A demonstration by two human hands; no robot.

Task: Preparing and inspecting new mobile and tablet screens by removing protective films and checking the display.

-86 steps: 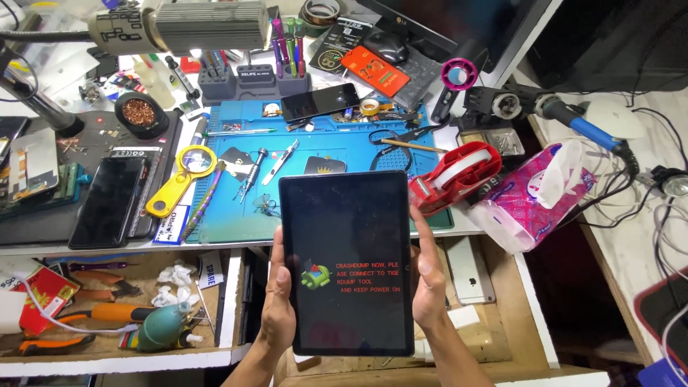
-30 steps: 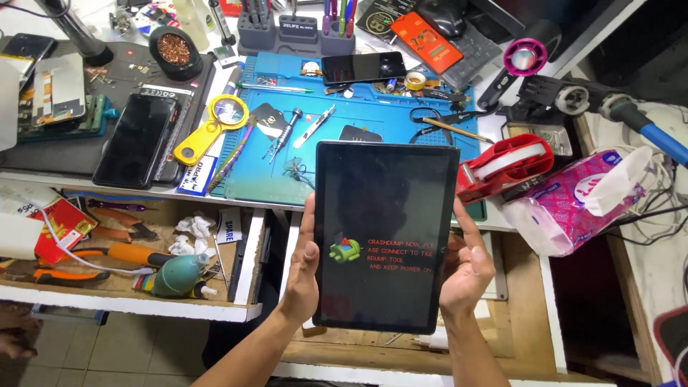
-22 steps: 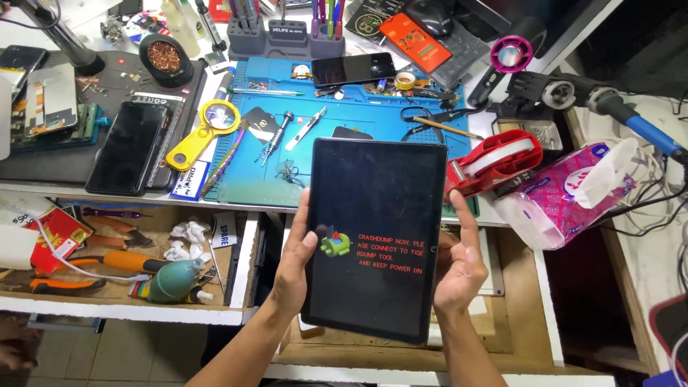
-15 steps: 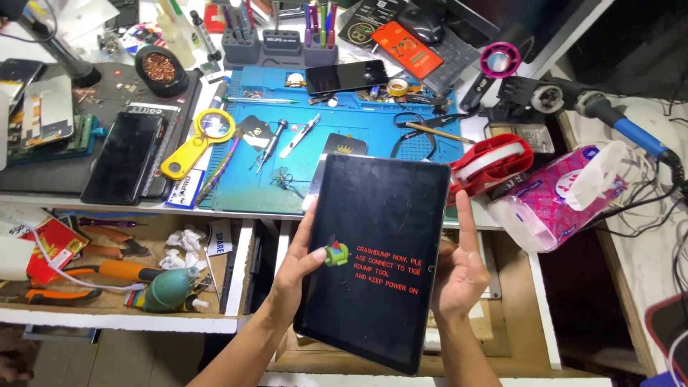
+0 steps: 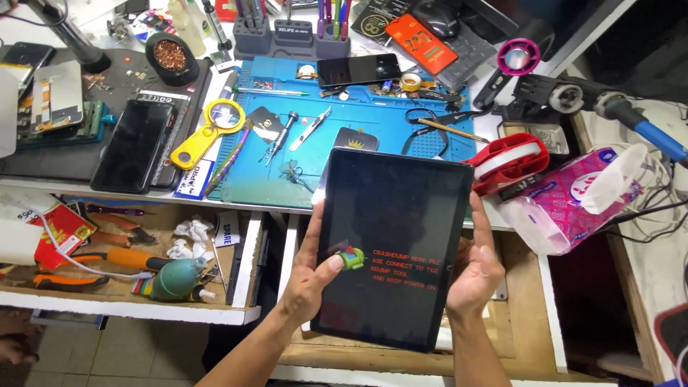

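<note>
While gripped upright for viewing | tablet (image 5: 390,247) clasped by left hand (image 5: 304,283) and right hand (image 5: 474,266), fingers curled round its edges, thumb on screen | above open drawer (image 5: 129,308)

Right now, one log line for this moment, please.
left hand: holds tablet, thumb on screen | right hand: grips right edge | tablet: lit, over blue mat edge

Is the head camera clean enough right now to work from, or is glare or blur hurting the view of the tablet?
Head view: evenly lit and sharp; the tablet screen is dark with little glare, its red text and green icon visible; left hand and right hand unblurred; the blue mat shows a mild sheen; wide-angle bending at the edges.
</note>
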